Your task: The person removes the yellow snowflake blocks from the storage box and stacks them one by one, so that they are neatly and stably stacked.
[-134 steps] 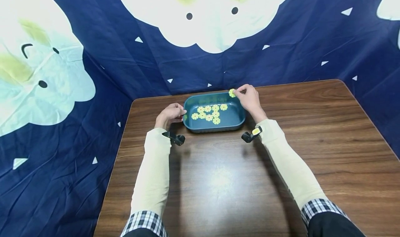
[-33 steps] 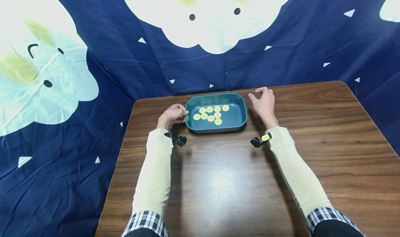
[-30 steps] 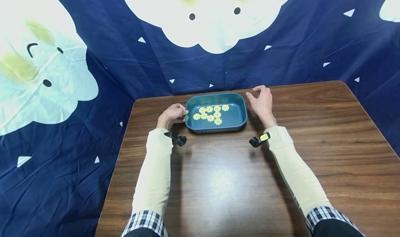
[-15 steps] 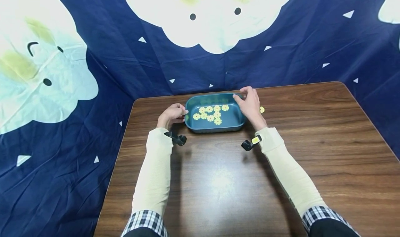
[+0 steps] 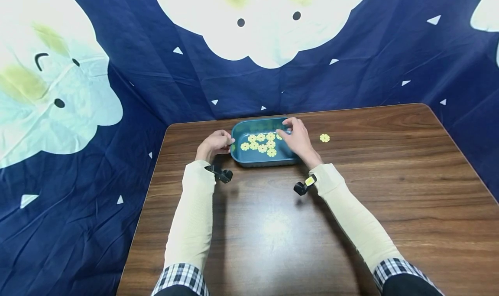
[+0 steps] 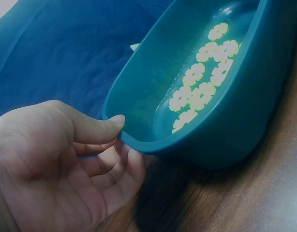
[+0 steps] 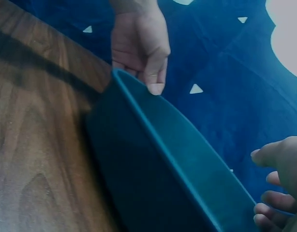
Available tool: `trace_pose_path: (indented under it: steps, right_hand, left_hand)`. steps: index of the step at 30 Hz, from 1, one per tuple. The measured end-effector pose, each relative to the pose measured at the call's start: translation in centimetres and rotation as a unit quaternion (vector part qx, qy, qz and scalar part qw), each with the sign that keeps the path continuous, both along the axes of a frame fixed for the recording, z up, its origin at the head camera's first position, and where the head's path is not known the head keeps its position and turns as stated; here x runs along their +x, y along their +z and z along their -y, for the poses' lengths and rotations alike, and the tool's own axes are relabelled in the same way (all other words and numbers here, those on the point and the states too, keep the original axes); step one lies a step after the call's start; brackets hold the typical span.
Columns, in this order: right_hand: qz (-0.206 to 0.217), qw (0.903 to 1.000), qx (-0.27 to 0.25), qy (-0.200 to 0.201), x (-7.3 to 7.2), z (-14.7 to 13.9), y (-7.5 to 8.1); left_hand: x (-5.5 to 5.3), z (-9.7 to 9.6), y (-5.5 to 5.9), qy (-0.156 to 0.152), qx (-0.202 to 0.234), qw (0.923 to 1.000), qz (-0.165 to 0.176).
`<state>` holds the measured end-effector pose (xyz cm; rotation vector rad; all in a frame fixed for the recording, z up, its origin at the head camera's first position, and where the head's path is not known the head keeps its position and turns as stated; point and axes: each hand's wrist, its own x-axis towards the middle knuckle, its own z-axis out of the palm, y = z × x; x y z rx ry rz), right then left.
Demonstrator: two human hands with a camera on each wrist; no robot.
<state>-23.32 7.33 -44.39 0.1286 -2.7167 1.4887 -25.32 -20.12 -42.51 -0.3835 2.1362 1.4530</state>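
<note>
A dark teal rectangular basin [image 5: 267,162] with rounded corners stands near the back of the wooden table. Several flat, yellow flower-shaped pieces [image 5: 262,148] lie on its floor, bunched toward the middle and left. My left hand [image 5: 213,144] pinches the rim at the left end, thumb inside and fingers outside, as the left wrist view shows. Over the right end hovers my right hand [image 5: 299,141], thumb and fingers apart with nothing between them; its thumb tip overlaps the rightmost flower piece. One single flower piece [image 5: 325,138] lies on the table right of the basin.
The brown wooden table [image 5: 390,179] extends widely to the right and toward me. Directly behind its back edge hangs a dark blue cloth [image 5: 382,62] with white clouds and small triangles, which also covers the left side.
My right hand, earlier pinching a flower piece by the basin's back right rim, has left that piece on the table to the right and moved left over the basin. The left hand keeps its hold.
</note>
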Motion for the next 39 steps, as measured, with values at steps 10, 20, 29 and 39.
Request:
trace_pose_path:
  steps: [10,20,29,39]
  right_hand:
    - [0.052,0.9967,0.036,0.051,0.2,0.8,-0.9]
    - [0.097,0.9875,0.093,0.082,-0.1,0.8,-1.4]
    - [0.112,0.9709,0.178,0.116,-0.6,1.0,-1.7]
    - [0.122,0.9549,0.235,0.135,-0.3,1.8,-1.7]
  left_hand:
    - [0.1,0.1,0.0,0.002,0.011,0.9999,0.002]
    - [0.3,0.5,-0.4,0.005,0.055,0.9985,-0.003]
    - [0.2,0.8,-1.3,0.026,0.087,0.9958,-0.014]
    - [0.3,1.2,-2.3,0.045,0.132,0.9902,-0.001]
